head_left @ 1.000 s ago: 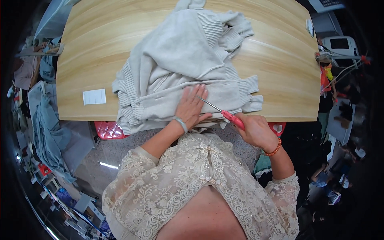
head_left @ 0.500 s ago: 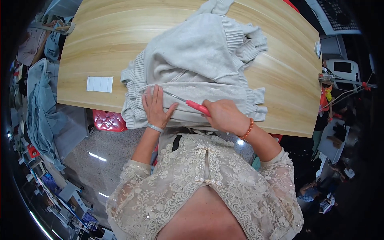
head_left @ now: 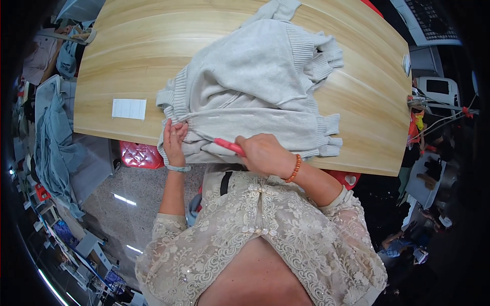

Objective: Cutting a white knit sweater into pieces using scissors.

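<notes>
Light grey knit sweaters [head_left: 245,66] lie heaped on the wooden table, ribbed edges at both sides. My right hand [head_left: 263,153] is closed round the red handle of a tool with a thin metal shaft [head_left: 229,147]. The shaft points left, and its tip meets the knit close to my left fingers; the tip's exact shape is too small to make out. At the pile's near left corner, my left hand [head_left: 174,143] is turned partly palm up, its fingers curled on the ribbed edge, gripping the knit.
A white paper slip [head_left: 129,109] lies on the table [head_left: 117,61] to the left. Under the near edge stands a red tufted seat [head_left: 140,154]. Blue-grey garments [head_left: 53,137] hang over a bin at left. A keyboard [head_left: 434,23] and a white device [head_left: 438,92] are at right.
My left hand has gone from lying flat on the knit to gripping its ribbed edge, lower and further left. My right hand has shifted left with the red-handled tool.
</notes>
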Demonstrator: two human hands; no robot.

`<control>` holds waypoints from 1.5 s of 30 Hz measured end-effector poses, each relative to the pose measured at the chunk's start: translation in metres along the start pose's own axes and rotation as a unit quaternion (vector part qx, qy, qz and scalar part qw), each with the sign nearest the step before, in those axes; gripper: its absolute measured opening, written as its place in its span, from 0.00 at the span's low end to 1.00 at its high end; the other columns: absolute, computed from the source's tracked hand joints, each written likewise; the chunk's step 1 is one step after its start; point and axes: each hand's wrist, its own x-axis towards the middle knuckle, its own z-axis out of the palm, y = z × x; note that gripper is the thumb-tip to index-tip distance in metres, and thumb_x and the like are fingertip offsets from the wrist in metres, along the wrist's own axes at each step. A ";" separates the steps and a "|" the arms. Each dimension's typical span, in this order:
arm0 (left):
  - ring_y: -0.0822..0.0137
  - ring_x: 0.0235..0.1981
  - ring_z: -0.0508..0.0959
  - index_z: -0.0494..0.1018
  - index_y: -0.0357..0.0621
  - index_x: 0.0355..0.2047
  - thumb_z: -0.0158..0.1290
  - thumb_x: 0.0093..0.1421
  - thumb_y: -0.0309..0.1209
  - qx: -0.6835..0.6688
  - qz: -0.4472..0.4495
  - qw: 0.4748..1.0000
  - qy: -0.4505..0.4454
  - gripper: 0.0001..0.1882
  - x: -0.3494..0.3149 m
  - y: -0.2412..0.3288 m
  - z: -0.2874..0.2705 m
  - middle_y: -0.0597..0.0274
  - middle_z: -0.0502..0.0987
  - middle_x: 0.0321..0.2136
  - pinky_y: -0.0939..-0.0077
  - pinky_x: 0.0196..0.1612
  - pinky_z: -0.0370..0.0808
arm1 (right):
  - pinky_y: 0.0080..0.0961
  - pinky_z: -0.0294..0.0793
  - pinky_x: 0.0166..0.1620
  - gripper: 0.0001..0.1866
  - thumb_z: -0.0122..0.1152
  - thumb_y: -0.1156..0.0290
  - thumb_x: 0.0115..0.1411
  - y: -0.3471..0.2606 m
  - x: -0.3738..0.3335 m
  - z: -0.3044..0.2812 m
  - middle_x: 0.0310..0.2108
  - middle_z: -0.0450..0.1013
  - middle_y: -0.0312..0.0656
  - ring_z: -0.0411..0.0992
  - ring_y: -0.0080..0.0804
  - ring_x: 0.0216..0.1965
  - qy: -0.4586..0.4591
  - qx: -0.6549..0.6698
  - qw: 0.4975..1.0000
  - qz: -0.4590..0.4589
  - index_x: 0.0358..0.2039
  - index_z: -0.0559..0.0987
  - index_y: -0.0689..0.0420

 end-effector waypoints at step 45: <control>0.45 0.68 0.53 0.69 0.43 0.57 0.39 0.66 0.52 -0.057 0.248 0.803 -0.539 0.30 -0.060 0.209 0.251 0.45 0.60 0.64 0.47 0.67 0.47 | 0.44 0.73 0.47 0.21 0.54 0.73 0.57 0.102 -0.145 0.029 0.46 0.65 0.56 0.71 0.54 0.45 0.393 0.021 0.863 0.317 0.51 0.67 0.64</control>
